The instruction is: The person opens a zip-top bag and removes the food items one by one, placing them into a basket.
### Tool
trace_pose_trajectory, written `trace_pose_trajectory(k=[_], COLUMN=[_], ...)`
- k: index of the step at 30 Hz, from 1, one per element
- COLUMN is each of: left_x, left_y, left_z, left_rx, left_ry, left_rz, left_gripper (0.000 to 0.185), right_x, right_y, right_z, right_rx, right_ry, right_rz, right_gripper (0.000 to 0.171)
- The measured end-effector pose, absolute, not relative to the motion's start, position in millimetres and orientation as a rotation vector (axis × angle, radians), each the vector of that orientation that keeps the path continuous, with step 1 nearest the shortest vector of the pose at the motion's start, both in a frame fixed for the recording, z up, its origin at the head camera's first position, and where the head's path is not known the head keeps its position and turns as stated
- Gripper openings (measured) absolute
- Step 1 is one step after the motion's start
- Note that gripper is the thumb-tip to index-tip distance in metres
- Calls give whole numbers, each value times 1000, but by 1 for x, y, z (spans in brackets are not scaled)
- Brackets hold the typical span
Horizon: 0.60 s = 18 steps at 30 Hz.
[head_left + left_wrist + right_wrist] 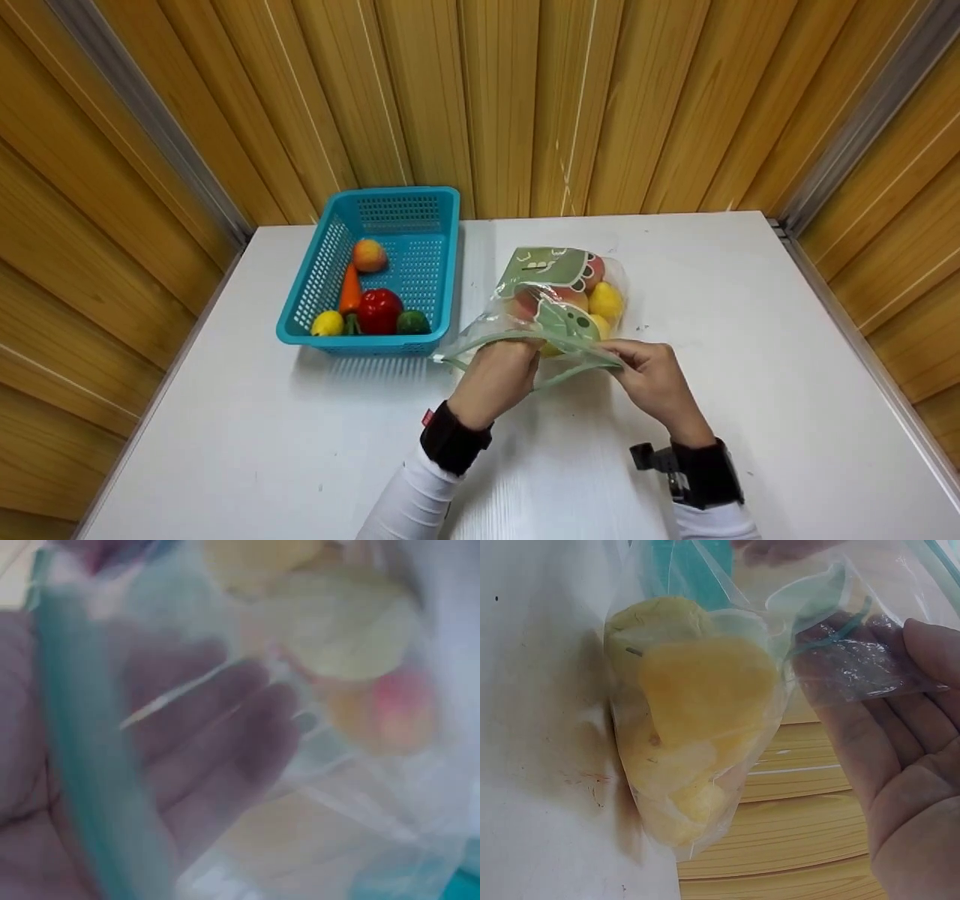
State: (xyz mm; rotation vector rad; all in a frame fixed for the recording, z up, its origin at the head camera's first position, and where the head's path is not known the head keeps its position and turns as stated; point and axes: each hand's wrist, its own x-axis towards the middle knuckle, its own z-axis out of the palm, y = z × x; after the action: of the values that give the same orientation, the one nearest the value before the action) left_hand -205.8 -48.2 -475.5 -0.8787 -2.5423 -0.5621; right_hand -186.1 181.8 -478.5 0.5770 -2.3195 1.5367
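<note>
A clear zip bag [534,271] with green cartoon prints lies on the white table, its mouth towards me. Through the plastic I see yellow fruits [605,301] and reddish, peach-like ones. My left hand [501,381] reaches into the mouth. In the left wrist view its fingers [217,735] show through the plastic, extended and holding nothing visible, with the green zip strip [79,720] across the hand; that view is blurred. My right hand [658,381] pinches the right side of the bag's rim, its thumb [934,649] over the plastic in the right wrist view.
Left of the bag stands a blue basket [456,262]. It holds a peach [369,256], a carrot [350,291], a red bell pepper [380,311], a lemon [327,323] and a dark green vegetable [412,322]. Wood-patterned walls [502,112] enclose the table [240,420].
</note>
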Motion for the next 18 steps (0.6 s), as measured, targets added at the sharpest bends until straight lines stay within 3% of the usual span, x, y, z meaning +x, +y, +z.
trace_pose_trajectory(k=[8,18], left_x=[-227,-230], left_y=[-33,-32], left_z=[-510,-516], left_rx=[-762,-776], left_ry=[-2417,-2449], left_rz=[-516,-225], left_gripper=[19,28], right_x=[-187,-188], right_y=[181,181], right_z=[-478,-481], right_rx=[661,695], right_ry=[-2308,-2316], right_rz=[1512,1464], right_gripper=[15,14])
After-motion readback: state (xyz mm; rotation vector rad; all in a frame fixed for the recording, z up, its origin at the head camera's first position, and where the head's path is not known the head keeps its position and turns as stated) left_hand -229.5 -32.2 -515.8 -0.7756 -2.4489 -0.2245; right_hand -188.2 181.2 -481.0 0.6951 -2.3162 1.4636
